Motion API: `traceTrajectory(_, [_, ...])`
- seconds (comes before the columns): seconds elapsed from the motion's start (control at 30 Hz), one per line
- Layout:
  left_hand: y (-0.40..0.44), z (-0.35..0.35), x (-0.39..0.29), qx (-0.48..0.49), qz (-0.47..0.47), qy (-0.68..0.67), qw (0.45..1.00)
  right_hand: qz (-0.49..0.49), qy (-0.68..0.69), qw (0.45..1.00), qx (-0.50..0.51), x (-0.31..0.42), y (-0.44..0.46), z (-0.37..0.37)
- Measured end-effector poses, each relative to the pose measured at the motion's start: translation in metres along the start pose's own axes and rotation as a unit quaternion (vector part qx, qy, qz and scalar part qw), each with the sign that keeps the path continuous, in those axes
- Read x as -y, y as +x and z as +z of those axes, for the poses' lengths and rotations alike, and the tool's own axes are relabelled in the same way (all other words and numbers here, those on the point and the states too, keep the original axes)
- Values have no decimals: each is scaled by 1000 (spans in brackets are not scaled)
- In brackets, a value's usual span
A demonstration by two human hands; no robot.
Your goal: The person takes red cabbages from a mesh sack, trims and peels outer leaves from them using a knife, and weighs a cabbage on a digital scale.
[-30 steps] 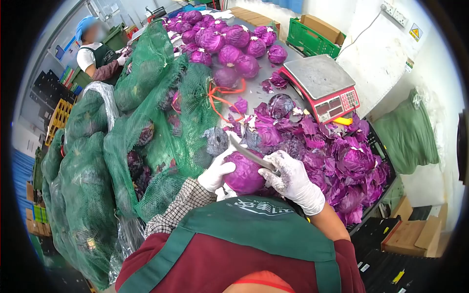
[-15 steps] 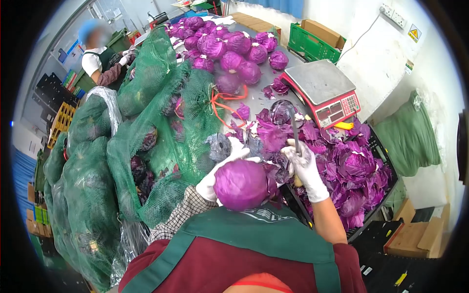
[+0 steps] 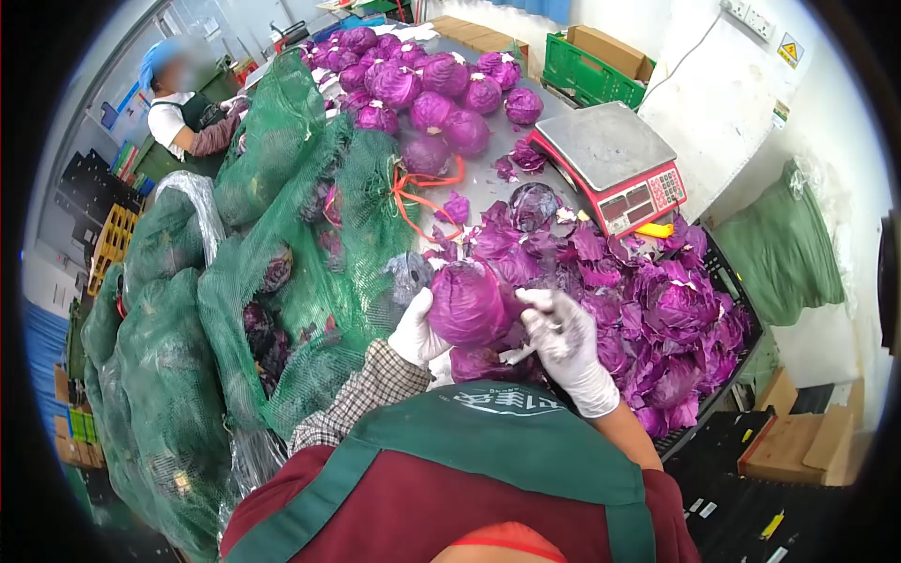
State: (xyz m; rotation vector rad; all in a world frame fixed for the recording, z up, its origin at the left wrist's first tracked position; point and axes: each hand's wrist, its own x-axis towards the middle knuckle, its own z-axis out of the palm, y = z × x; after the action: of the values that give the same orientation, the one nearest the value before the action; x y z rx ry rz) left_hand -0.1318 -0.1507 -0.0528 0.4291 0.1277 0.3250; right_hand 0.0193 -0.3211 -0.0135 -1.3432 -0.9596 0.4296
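A round purple cabbage (image 3: pixel 467 302) is held up in front of my apron. My left hand (image 3: pixel 415 330), in a white glove, grips it from the left side. At its right edge, the gloved fingers of my right hand (image 3: pixel 568 349) pinch a dark outer leaf (image 3: pixel 512 308). A thin pale shape shows under the right hand; I cannot make out whether it is the knife. Loose purple leaves (image 3: pixel 511 251) lie just beyond the cabbage, with a darker cabbage (image 3: pixel 535 206) among them.
Green mesh sacks (image 3: pixel 169 366) of cabbages fill the left side. More cabbages (image 3: pixel 432 89) are piled at the table's back. A red scale (image 3: pixel 610 150) stands right, above a black crate (image 3: pixel 741 328) heaped with leaves. A co-worker (image 3: pixel 183 108) stands far left.
The cabbage has been lifted away from my chest and turned. My right hand has come down to its edge, and the knife that stood upright in it no longer shows clearly.
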Motion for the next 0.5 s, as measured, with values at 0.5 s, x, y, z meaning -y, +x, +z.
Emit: traceTrajectory(0.5, [13, -30, 13, -74, 143, 716, 679, 310, 82, 945, 66, -67, 6, 11])
